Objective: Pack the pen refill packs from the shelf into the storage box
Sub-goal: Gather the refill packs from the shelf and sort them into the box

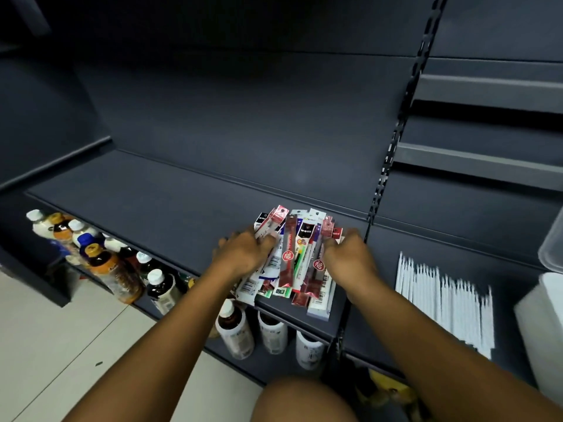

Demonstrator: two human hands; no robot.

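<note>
A pile of several pen refill packs [294, 260], long slim sleeves in red, white and blue, lies near the front edge of the dark grey shelf [170, 205]. My left hand [243, 252] grips the left side of the pile with curled fingers. My right hand [347, 254] grips the right side the same way. Both hands cover the packs' outer edges. A clear plastic storage box [553, 248] shows only partly at the far right edge.
A row of white pens or sticks [444, 303] lies on the shelf to the right. A white object [545, 318] sits at the right edge below the box. Several drink bottles [103, 263] stand on the lower shelf. A slotted upright [393, 147] divides the shelf bays.
</note>
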